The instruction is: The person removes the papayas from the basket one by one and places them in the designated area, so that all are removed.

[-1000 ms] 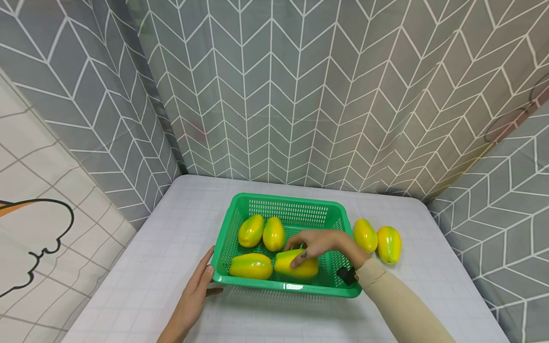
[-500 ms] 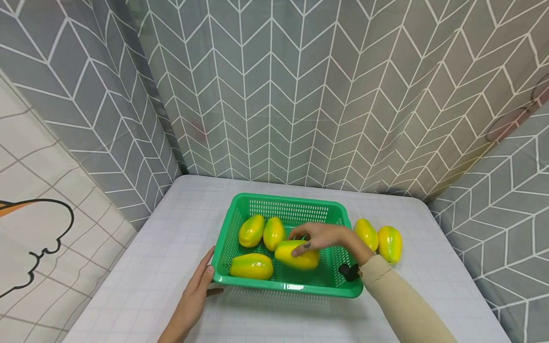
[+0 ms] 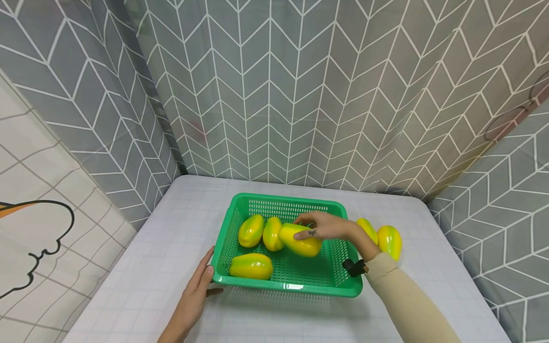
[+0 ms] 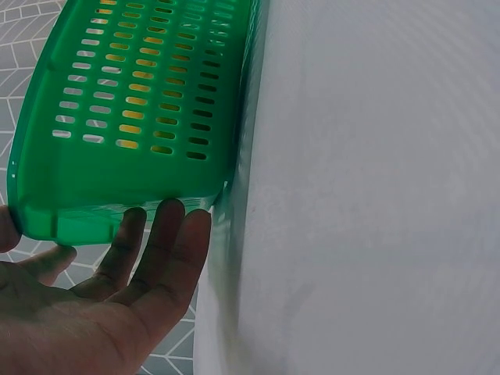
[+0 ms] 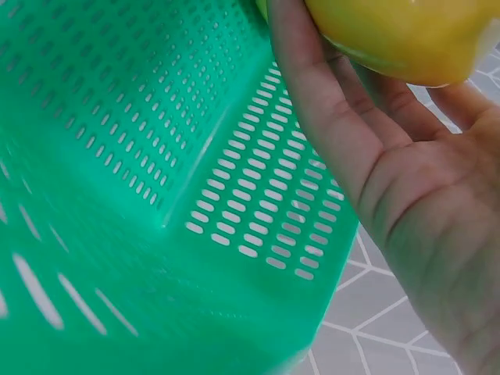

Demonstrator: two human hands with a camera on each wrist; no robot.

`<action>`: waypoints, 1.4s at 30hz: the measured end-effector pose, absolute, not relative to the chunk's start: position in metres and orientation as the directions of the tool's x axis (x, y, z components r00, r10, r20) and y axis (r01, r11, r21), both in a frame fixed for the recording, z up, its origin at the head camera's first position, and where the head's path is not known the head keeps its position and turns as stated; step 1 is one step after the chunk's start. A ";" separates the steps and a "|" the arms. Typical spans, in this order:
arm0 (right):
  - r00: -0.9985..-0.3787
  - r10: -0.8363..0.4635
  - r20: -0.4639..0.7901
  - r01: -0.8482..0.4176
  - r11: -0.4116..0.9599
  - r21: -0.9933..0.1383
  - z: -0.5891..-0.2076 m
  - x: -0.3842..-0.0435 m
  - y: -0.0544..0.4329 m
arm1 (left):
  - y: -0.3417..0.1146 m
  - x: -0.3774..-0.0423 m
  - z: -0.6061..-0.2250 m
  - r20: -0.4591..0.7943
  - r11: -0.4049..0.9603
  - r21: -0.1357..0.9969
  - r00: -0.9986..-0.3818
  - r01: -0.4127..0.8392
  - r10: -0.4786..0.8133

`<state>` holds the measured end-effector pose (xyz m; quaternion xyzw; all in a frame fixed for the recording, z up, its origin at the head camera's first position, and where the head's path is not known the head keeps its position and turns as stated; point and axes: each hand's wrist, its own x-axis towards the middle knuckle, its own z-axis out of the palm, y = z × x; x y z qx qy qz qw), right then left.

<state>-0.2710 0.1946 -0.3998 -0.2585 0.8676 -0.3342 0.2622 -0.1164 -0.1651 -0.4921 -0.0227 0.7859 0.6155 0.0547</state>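
A green plastic basket [image 3: 300, 285] with slotted walls stands on the table. My left hand [image 3: 195, 290] holds its near left corner, thumb on the rim and fingertips against the outer wall [image 4: 117, 180]. Inside the basket, my right hand [image 3: 323, 226] grips a yellow-green papaya [image 3: 302, 243] raised off the floor; the right wrist view shows fingers curled around this papaya [image 5: 406, 39]. Two papayas sit side by side at the back left, the left one [image 3: 251, 231] and its neighbour [image 3: 272, 234]. Another papaya [image 3: 251, 266] lies along the near wall.
Outside the basket on the right, two more papayas rest on the table: one partly behind my right forearm [image 3: 365, 227], the other papaya [image 3: 389, 242] beside it. The white-covered table [image 3: 171, 214] meets a grey patterned curtain [image 3: 279, 95] at the back.
My right hand has lifted the papaya from beside the near wall and moved it up towards the back of the basket, tilting it. The left hand and the basket have stayed put.
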 end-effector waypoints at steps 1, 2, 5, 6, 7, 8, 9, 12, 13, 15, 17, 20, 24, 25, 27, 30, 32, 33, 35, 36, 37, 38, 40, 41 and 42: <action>-0.738 -0.614 -0.281 -0.262 0.643 -0.719 -0.399 -0.271 0.196 | -0.165 -0.116 -0.492 -0.113 0.241 0.965 -0.993 -0.102 0.032; -0.746 -0.605 -0.278 -0.255 0.646 -0.720 -0.398 -0.271 0.197 | -0.165 -0.116 -0.492 -0.112 0.240 0.965 -0.993 -0.101 0.031; -0.763 -0.588 -0.268 -0.241 0.644 -0.726 -0.394 -0.272 0.202 | -0.165 -0.116 -0.492 -0.112 0.242 0.965 -0.993 -0.102 0.027; -0.769 -0.581 -0.265 -0.234 0.643 -0.729 -0.393 -0.273 0.204 | -0.165 -0.116 -0.492 -0.111 0.240 0.965 -0.993 -0.102 0.026; -0.772 -0.580 -0.260 -0.233 0.639 -0.733 -0.393 -0.274 0.206 | -0.165 -0.116 -0.491 -0.112 0.240 0.965 -0.993 -0.103 0.025; -0.775 -0.579 -0.253 -0.235 0.636 -0.735 -0.391 -0.274 0.208 | -0.165 -0.116 -0.491 -0.112 0.240 0.965 -0.993 -0.103 0.024; -0.778 -0.579 -0.245 -0.238 0.632 -0.737 -0.391 -0.275 0.211 | -0.164 -0.116 -0.491 -0.111 0.241 0.965 -0.994 -0.103 0.022; -0.788 -0.571 -0.231 -0.232 0.623 -0.747 -0.389 -0.277 0.217 | -0.164 -0.115 -0.491 -0.108 0.241 0.965 -0.994 -0.100 0.020; -0.788 -0.572 -0.227 -0.233 0.618 -0.750 -0.388 -0.277 0.219 | -0.164 -0.115 -0.490 -0.108 0.243 0.965 -0.994 -0.100 0.020; -0.794 -0.567 -0.222 -0.229 0.616 -0.754 -0.387 -0.278 0.223 | -0.164 -0.115 -0.491 -0.108 0.242 0.965 -0.994 -0.100 0.020; -0.800 -0.561 -0.213 -0.228 0.613 -0.756 -0.386 -0.279 0.227 | -0.164 -0.115 -0.491 -0.107 0.241 0.965 -0.994 -0.099 0.021; -0.813 -0.546 -0.200 -0.225 0.612 -0.759 -0.385 -0.281 0.233 | -0.165 -0.115 -0.491 -0.106 0.238 0.966 -0.994 -0.098 0.021; -0.834 -0.523 -0.177 -0.225 0.613 -0.757 -0.382 -0.281 0.243 | -0.165 -0.116 -0.492 -0.106 0.232 0.968 -0.994 -0.098 0.021; -0.838 -0.518 -0.171 -0.225 0.614 -0.757 -0.381 -0.281 0.246 | -0.165 -0.116 -0.492 -0.106 0.230 0.968 -0.994 -0.098 0.021; -0.847 -0.505 -0.166 -0.216 0.612 -0.761 -0.379 -0.280 0.251 | -0.165 -0.116 -0.492 -0.108 0.227 0.969 -0.994 -0.101 0.021; -0.860 -0.483 -0.166 -0.196 0.612 -0.766 -0.377 -0.279 0.261 | -0.166 -0.116 -0.492 -0.116 0.227 0.968 -0.993 -0.109 0.018; -0.868 -0.468 -0.165 -0.187 0.617 -0.765 -0.376 -0.278 0.267 | -0.166 -0.116 -0.492 -0.124 0.230 0.966 -0.992 -0.116 0.019; -0.871 -0.463 -0.163 -0.185 0.618 -0.764 -0.375 -0.277 0.270 | -0.166 -0.116 -0.492 -0.126 0.233 0.965 -0.992 -0.118 0.021; -0.878 -0.451 -0.159 -0.182 0.623 -0.761 -0.374 -0.276 0.277 | -0.166 -0.116 -0.491 -0.130 0.238 0.964 -0.991 -0.121 0.022; -0.882 -0.444 -0.159 -0.176 0.623 -0.762 -0.373 -0.275 0.280 | -0.167 -0.116 -0.491 -0.131 0.240 0.963 -0.991 -0.121 0.023; -0.887 -0.433 -0.161 -0.167 0.625 -0.763 -0.372 -0.274 0.283 | -0.167 -0.116 -0.491 -0.130 0.241 0.963 -0.991 -0.121 0.023; -0.893 -0.421 -0.162 -0.158 0.628 -0.762 -0.371 -0.273 0.287 | -0.167 -0.116 -0.491 -0.128 0.240 0.963 -0.992 -0.119 0.022; -0.901 -0.400 -0.164 -0.140 0.629 -0.765 -0.370 -0.272 0.293 | -0.167 -0.116 -0.491 -0.122 0.236 0.965 -0.992 -0.114 0.018; -0.905 -0.391 -0.167 -0.131 0.629 -0.766 -0.370 -0.271 0.297 | -0.167 -0.116 -0.491 -0.119 0.234 0.966 -0.993 -0.111 0.017; -0.908 -0.384 -0.167 -0.125 0.628 -0.768 -0.369 -0.270 0.300 | -0.167 -0.117 -0.491 -0.115 0.232 0.967 -0.993 -0.108 0.015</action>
